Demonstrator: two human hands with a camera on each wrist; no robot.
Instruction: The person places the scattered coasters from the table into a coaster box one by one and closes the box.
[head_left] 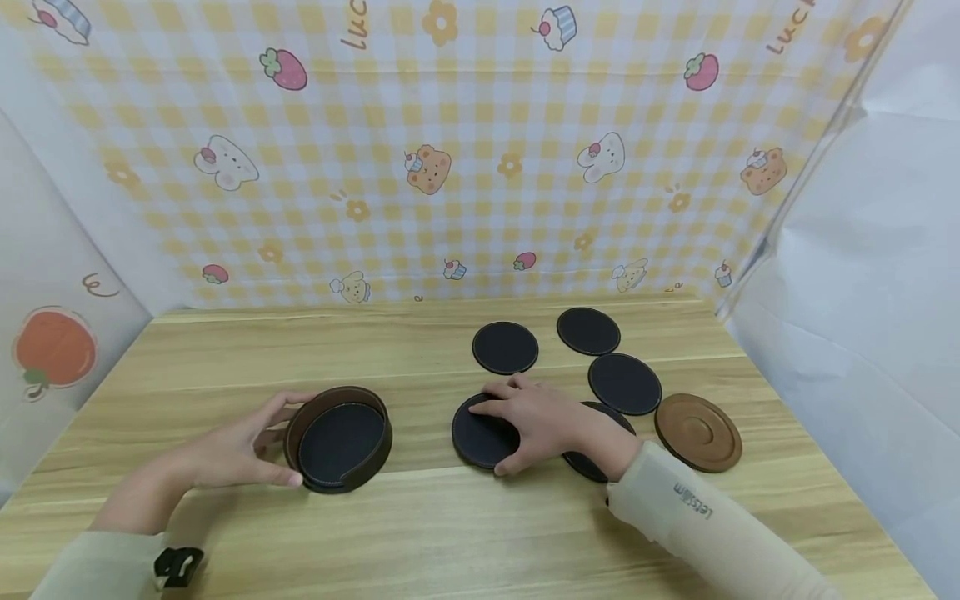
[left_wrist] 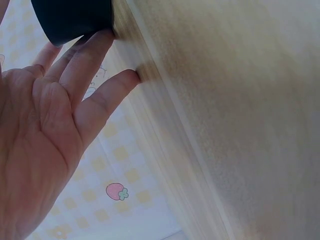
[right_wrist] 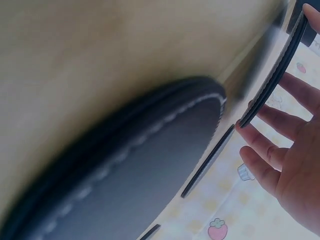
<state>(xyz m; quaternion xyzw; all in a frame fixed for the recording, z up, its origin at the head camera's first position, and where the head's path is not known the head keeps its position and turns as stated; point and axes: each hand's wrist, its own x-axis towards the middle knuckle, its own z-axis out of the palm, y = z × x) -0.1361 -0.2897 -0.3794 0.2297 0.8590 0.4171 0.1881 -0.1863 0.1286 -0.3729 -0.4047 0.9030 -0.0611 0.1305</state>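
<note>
My left hand (head_left: pixel 243 450) grips the left side of a round dark coaster holder (head_left: pixel 382 446) with a brown inner wall. Its thumb is at the near side and its fingers are at the far side. A black coaster lies inside the holder. In the left wrist view, fingertips meet the holder's dark outer wall (left_wrist: pixel 75 20). To the right, my right hand (head_left: pixel 543 421) holds a round black stitched coaster (head_left: pixel 480 437) by its edge, thumb near, fingers over the far part. The right wrist view shows this coaster (right_wrist: pixel 275 75) edge-on between thumb and fingers.
Black coasters lie to the right and behind: one at the back (head_left: pixel 506 347), one farther right (head_left: pixel 588 331), another below that (head_left: pixel 625 383), and one partly under my right forearm (head_left: pixel 585 465). A brown round wooden-looking disc (head_left: pixel 699 433) lies at the right. A patterned cloth (head_left: pixel 480 233) hangs behind the table.
</note>
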